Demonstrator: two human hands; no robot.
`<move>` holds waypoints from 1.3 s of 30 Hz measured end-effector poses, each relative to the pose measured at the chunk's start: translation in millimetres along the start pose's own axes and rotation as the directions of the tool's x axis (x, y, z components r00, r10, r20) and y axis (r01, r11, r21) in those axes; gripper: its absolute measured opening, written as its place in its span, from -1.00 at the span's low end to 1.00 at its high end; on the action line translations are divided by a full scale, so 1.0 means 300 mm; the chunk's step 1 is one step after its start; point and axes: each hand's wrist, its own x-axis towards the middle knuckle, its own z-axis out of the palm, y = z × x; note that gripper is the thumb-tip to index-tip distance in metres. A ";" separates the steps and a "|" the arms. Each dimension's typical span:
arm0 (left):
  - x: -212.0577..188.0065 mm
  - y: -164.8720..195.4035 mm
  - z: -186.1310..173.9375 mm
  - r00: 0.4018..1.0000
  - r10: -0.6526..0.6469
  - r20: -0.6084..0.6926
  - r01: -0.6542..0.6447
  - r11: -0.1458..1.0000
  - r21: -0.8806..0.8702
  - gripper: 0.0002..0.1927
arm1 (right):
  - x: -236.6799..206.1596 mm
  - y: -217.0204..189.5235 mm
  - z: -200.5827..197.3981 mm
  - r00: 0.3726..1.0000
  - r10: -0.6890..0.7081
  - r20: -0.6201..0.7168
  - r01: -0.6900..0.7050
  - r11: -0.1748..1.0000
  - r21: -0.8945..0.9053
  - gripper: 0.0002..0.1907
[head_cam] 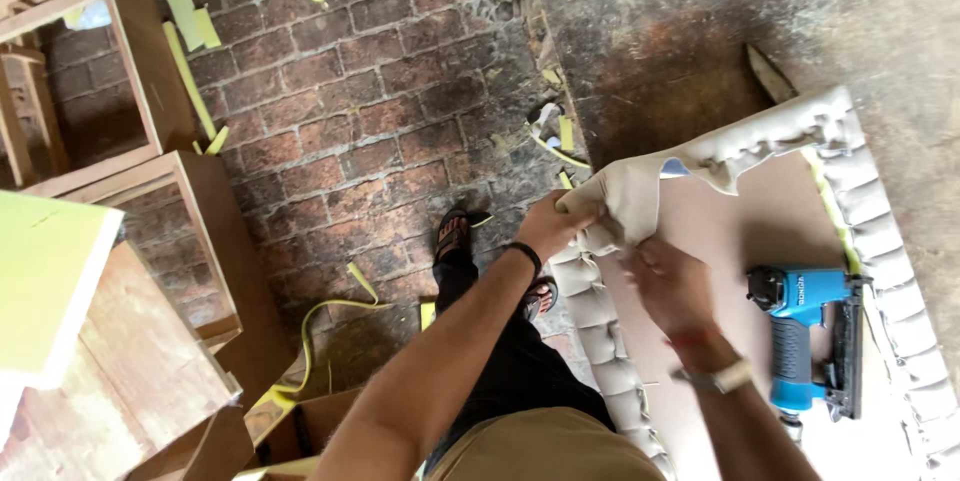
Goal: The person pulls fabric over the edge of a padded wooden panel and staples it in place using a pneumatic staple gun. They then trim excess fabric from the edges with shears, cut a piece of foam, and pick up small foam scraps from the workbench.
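**Both hands on a loose fabric flap at the panel's edge**

At far left stand open wooden box frames (150, 111), cut off by the picture's edge, with a slab of pale yellow foam (45, 271) in front of them. Thin yellow foam offcuts (185, 51) lie scattered over the dark red brick floor (350, 111). Near the middle, one sandalled foot (452, 233) shows; the other is mostly hidden behind the forearm.

The left hand (550, 224), a dark band on its wrist, is clenched on the loose flap of beige upholstery fabric (630, 196). Just beside it, the right hand (672, 286) is blurred; its fingers meet the same flap, but its grip cannot be told. The flap rises from the corner of a flat pinkish board (750, 216) rimmed with tufted beige padding (880, 241). On the board, right of the hands, lies a blue pneumatic staple gun (805, 336), its hose end out of frame.
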 end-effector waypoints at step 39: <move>-0.131 0.069 0.045 0.960 0.206 -0.191 -0.146 0.946 0.290 -0.17 | 0.187 -0.471 -0.165 0.888 0.376 0.266 -0.242 0.872 -0.426 -0.70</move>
